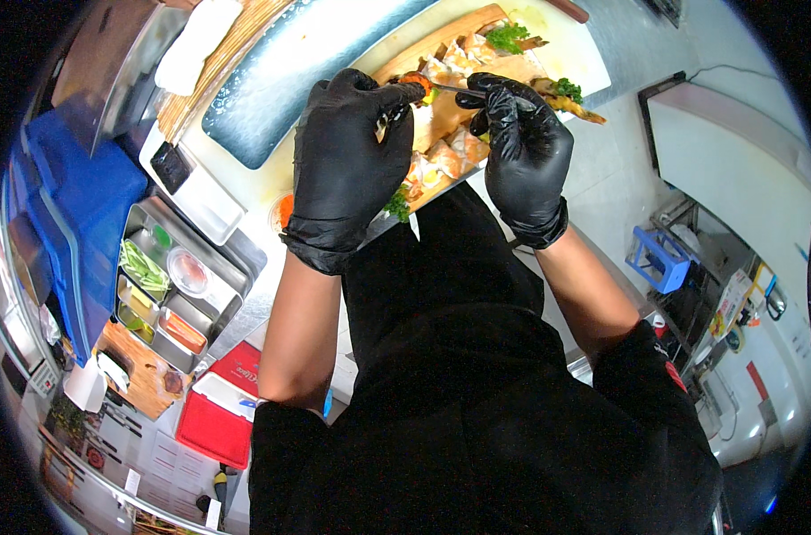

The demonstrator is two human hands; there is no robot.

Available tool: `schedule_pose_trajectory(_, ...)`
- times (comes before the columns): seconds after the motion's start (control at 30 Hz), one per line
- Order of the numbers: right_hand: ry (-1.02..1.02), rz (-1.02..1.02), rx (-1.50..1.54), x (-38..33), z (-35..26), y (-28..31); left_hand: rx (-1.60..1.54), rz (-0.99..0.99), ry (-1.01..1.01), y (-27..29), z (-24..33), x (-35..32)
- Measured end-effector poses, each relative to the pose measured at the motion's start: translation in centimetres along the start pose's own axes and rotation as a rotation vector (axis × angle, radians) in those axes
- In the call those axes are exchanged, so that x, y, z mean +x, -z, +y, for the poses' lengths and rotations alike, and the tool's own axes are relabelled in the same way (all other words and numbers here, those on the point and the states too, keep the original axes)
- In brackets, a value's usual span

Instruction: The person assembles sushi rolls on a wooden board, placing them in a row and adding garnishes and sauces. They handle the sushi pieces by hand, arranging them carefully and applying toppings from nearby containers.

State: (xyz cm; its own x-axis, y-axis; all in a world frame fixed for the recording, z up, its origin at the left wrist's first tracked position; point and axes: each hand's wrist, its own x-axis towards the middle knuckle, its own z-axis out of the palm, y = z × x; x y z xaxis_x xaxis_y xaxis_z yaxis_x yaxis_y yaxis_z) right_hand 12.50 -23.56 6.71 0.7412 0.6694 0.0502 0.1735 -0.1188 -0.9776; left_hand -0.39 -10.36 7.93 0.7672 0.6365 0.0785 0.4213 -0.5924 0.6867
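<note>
Both of my hands wear black gloves and work over a wooden serving board (494, 68) laid with pieces of sushi roll (444, 159). My left hand (352, 160) is closed, its fingertips pinching a small orange-red piece of food (416, 80). Between the fingers of my right hand (526, 156) is a thin metal utensil (457, 89), its tip at that piece; its exact kind is unclear. Curly green garnish (508, 37) sits at the far end, with more by the near edge and at the right, beside a fried, tailed piece (586, 111).
Beyond my left hand lies a glossy blue-and-white rectangular surface (267, 94), next to a bamboo mat (181, 116). Leftward are a white tray (207, 207), a metal container with cut fillings (222, 267) and a blue bag-like item (75, 196). A blue plastic rack (659, 259) stands right.
</note>
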Motion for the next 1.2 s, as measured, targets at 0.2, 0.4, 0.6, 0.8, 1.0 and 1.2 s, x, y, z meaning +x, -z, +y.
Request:
schedule_pose_trajectory(0.2,-0.012,0.035,0.025,0.3,-0.1,0.1,0.038,-0.010,0.027,-0.4,-0.1,0.2)
schedule_pose_trajectory(0.4,-0.007,0.030,0.042,0.5,0.3,0.4,0.009,0.007,0.086,0.3,0.2,0.4)
schedule_pose_trajectory(0.6,-0.005,0.049,0.024,1.2,-0.5,1.0,0.028,0.004,0.060,0.3,0.8,1.1)
schedule_pose_trajectory(0.8,0.052,0.046,-0.032,1.5,0.4,1.6,0.039,-0.039,0.026,-0.8,2.0,2.2)
schedule_pose_trajectory(1.0,0.127,0.085,-0.089,1.9,0.9,2.1,0.102,-0.032,0.005,-1.8,2.0,2.3)
schedule_pose_trajectory(1.2,0.064,0.078,-0.062,2.2,0.5,2.8,0.069,0.007,0.041,-1.2,2.5,2.8)
